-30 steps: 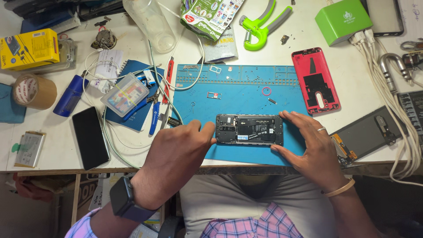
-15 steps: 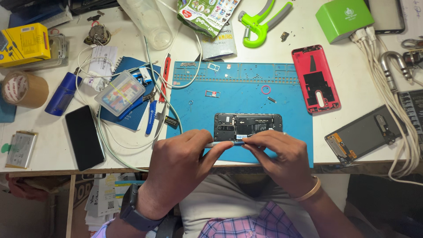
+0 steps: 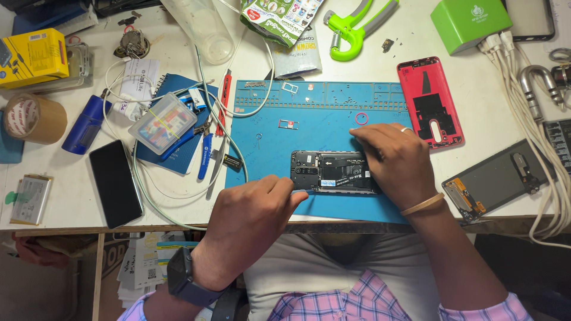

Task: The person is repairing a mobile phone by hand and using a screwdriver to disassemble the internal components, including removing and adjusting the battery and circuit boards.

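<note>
The left hand (image 3: 253,217) pinches the near-left edge of the opened phone (image 3: 333,171); the right hand (image 3: 395,160) lies flat over its right end, bracing it. It rests on the blue mat (image 3: 267,139), which holds loose screws on the counter (image 3: 77,190).

At my white worktable (image 3: 380,59), seen from above, even light falls with only soft shadows. A blue work mat (image 3: 267,148) covers the centre. At 9 o'clock lie a black phone (image 3: 116,181), a roll of brown tape (image 3: 33,117) and a yellow box (image 3: 33,56); a blue notebook (image 3: 178,154) sits beside them. At 12 o'clock rest a green hand gripper (image 3: 357,27) and a printed packet (image 3: 279,18). At 1 o'clock stands a green box (image 3: 470,21), with white cables (image 3: 529,77) running down the 3 o'clock side. Below the wooden table edge (image 3: 119,229), at 7 o'clock, papers (image 3: 140,267) are stacked in shadow.
</note>
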